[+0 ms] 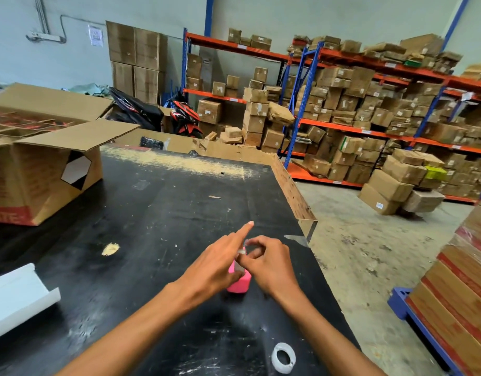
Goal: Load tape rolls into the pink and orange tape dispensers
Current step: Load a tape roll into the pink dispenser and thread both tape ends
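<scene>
A: While both hands crowd the pink dispenser [238, 283], which one has it?

B: The left hand [216, 264] wraps its near side, index finger sticking out straight and away. The right hand [270, 263] is pinched shut above it, thumb and forefinger together on what looks like a strip of tape at the dispenser's top. The strip is too blurred to be sure of.

A: So the two hands are together?

B: Touching or nearly so, with the dispenser between and under them. It stands on the table [158, 213], long axis running away from the person, the base toward the wrists.

A: And the next roll?

B: A white roll [283, 358] lies flat on the table, close to the body, below the right forearm and well apart from the dispenser. It lies back toward the person and to the right, so the right hand is the nearer one. I judge that hand would fetch it while the left steadies.

A: The orange dispenser?

B: Not in view. A white sheet [19, 297] sits at the left edge and an open carton [44, 169] lies farther left.

A: How far along?

B: Probably the pink one is nearly loaded; orange not begun.
</scene>
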`<state>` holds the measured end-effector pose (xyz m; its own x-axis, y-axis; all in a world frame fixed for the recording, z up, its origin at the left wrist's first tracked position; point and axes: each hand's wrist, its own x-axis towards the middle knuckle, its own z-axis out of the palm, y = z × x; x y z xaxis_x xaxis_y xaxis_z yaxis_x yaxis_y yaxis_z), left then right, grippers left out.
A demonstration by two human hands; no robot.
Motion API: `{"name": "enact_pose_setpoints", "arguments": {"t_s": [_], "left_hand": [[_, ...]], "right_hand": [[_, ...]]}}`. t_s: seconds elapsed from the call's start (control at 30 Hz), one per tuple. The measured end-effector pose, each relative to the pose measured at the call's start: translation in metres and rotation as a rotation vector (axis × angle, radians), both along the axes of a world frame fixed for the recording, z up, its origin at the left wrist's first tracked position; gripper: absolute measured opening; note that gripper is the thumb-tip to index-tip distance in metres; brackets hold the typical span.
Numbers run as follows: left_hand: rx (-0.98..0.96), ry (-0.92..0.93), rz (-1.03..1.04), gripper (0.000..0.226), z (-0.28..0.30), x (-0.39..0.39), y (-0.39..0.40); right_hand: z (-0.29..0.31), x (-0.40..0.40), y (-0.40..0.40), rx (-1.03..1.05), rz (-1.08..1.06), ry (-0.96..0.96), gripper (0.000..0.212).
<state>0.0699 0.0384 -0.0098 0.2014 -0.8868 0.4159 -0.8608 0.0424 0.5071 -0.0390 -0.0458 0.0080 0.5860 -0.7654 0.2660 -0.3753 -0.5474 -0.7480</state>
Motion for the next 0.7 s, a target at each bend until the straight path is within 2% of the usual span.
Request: {"name": "enact_pose_setpoints", "arguments": {"t_s": [0.13,0.3,0.4,0.47,0.53,0.7], "left_hand": [[0.037,0.034,0.012,0.099,-0.011,0.006,-0.013],[0.127,0.253,0.096,0.102,-0.042,0.019,-0.014],[0.154,0.277,0.082,0.083,-0.055,0.022,-0.015],[0.149,0.295,0.101,0.074,-0.059,0.021,-0.015],[0.141,0.324,0.136,0.076,-0.063,0.021,-0.015],[0.135,0.354,0.168,0.074,-0.068,0.022,-0.015]], "right_hand": [[0.001,0.008,-0.015,0.065,-0.016,0.021,0.022],[-0.007,0.012,-0.035,0.181,-0.039,0.003,0.002],[-0.014,0.017,-0.039,0.164,-0.007,0.081,0.017],[-0.021,0.02,-0.041,0.131,0.012,0.149,0.014],[-0.025,0.024,-0.042,0.072,0.038,0.207,0.004],[-0.031,0.03,-0.045,-0.039,0.13,0.323,0.011]]}}
